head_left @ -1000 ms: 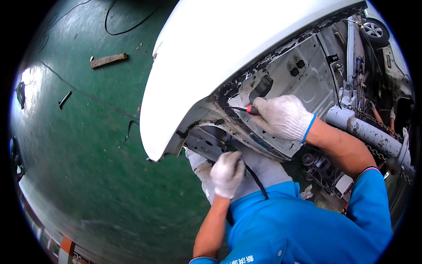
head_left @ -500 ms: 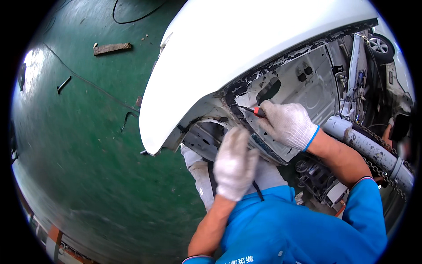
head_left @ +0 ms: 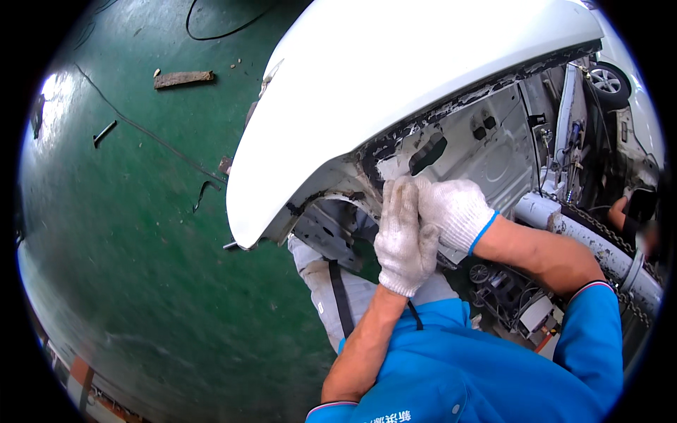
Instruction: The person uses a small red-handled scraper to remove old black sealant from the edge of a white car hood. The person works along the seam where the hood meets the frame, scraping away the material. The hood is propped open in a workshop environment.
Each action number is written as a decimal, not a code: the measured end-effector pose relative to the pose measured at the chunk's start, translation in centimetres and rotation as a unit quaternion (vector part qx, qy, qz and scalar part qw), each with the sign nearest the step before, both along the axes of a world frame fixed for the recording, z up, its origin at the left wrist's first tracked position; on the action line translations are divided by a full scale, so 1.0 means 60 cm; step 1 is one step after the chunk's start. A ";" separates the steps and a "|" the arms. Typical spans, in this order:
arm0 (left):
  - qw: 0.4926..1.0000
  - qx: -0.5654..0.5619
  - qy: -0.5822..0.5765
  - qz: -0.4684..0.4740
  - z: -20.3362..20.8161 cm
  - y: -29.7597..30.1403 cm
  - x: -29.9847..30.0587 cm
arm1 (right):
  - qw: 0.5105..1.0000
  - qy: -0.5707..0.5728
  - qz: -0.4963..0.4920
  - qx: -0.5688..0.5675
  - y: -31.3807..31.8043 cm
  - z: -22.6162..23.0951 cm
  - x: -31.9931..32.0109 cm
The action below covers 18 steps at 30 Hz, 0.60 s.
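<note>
My left hand [head_left: 405,233], in a white knit glove, lies flat with its fingers stretched out and pressed against my right hand. My right hand [head_left: 451,211], gloved alike, is closed beside it at the body edge. The slim red-and-black-handled tool seen in it half a second ago is now hidden behind my left hand. Both hands are at the rear corner of a large white car body panel [head_left: 367,77]. Black, flaking sealant [head_left: 377,151] runs along the panel's edge, with bare metal showing at the seam. An inner metal panel [head_left: 493,151] with oval holes lies just beyond my fingers.
A thick grey pipe [head_left: 585,229] with a chain alongside stands at the right. A wheeled device [head_left: 511,289] sits below it. Another person's arm [head_left: 619,213] shows at the far right. A wood strip [head_left: 183,79] and a metal bar [head_left: 105,134] lie on the green floor.
My left hand has moved up and right against my right hand, covering the tool. My right hand has shifted slightly left and down.
</note>
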<state>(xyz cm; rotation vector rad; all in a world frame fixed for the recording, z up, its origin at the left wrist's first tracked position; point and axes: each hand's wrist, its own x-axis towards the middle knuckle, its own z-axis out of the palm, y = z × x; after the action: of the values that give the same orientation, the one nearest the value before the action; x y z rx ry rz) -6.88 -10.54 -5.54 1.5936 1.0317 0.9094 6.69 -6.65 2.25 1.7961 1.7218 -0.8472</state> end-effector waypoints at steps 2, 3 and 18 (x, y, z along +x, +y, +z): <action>1.000 -0.014 -0.008 0.002 -0.002 -0.015 -0.001 | 1.000 0.002 -0.012 0.015 -0.016 -0.003 0.003; 1.000 -0.024 -0.007 0.000 -0.002 -0.027 -0.001 | 1.000 0.002 -0.018 0.022 -0.021 -0.002 0.002; 0.997 0.064 0.033 0.022 0.003 0.021 0.028 | 0.998 0.024 -0.048 -0.015 0.014 -0.010 0.036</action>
<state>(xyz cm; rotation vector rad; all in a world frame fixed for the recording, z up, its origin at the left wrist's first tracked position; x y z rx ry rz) -5.19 -9.29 -5.35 1.7225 1.0765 0.9761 8.86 -5.84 1.62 1.8653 1.6546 -0.9592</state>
